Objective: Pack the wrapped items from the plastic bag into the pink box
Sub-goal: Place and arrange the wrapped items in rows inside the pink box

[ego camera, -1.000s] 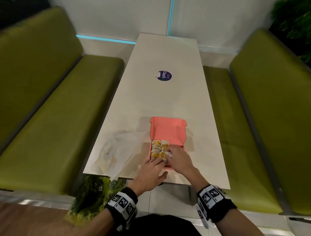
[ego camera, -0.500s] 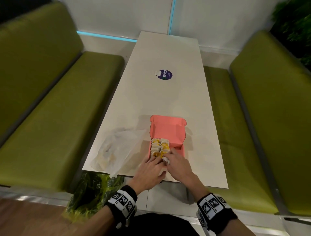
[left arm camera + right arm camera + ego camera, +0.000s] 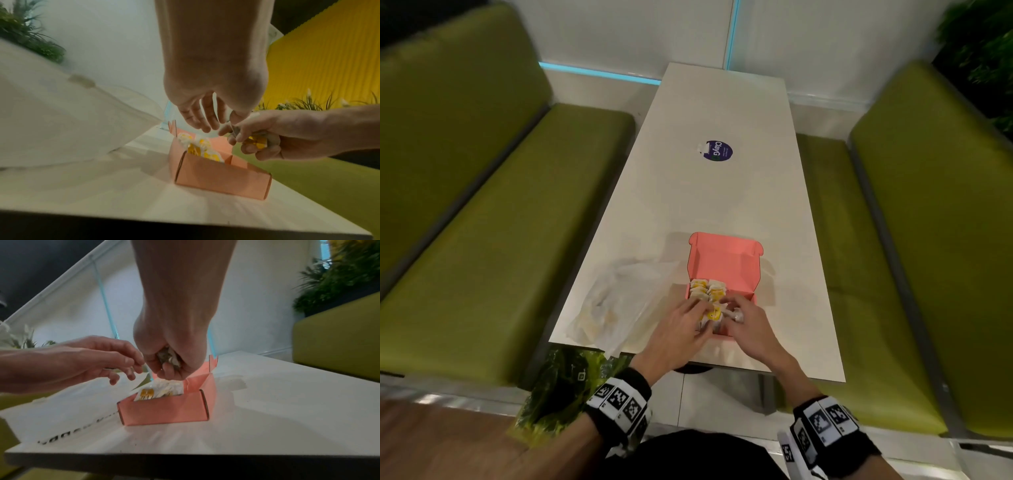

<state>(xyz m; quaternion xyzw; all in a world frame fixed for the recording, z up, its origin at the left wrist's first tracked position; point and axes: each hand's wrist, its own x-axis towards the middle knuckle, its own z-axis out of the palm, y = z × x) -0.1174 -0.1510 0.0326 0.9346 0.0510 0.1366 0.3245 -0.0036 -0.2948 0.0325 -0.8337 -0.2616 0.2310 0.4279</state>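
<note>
The pink box (image 3: 724, 263) stands open near the table's front edge, its lid upright on the far side. Several white-and-yellow wrapped items (image 3: 707, 291) fill its left part, as the left wrist view (image 3: 197, 146) and right wrist view (image 3: 160, 391) also show. My right hand (image 3: 748, 320) hovers over the box's near right part and grips one wrapped item (image 3: 256, 142) in curled fingers. My left hand (image 3: 678, 329) reaches over the near left corner with relaxed fingers (image 3: 205, 120), holding nothing I can see. The plastic bag (image 3: 619, 301) lies crumpled left of the box.
A white table (image 3: 722, 192) carries a round purple sticker (image 3: 717, 151) at its middle. Green benches (image 3: 500, 222) run along both sides. A green bag (image 3: 558, 387) sits below the table's front left corner. The front edge lies just under my hands.
My right hand has drawn back a little toward the box's near end with the wrapped item. The left hand stays at the near left corner.
</note>
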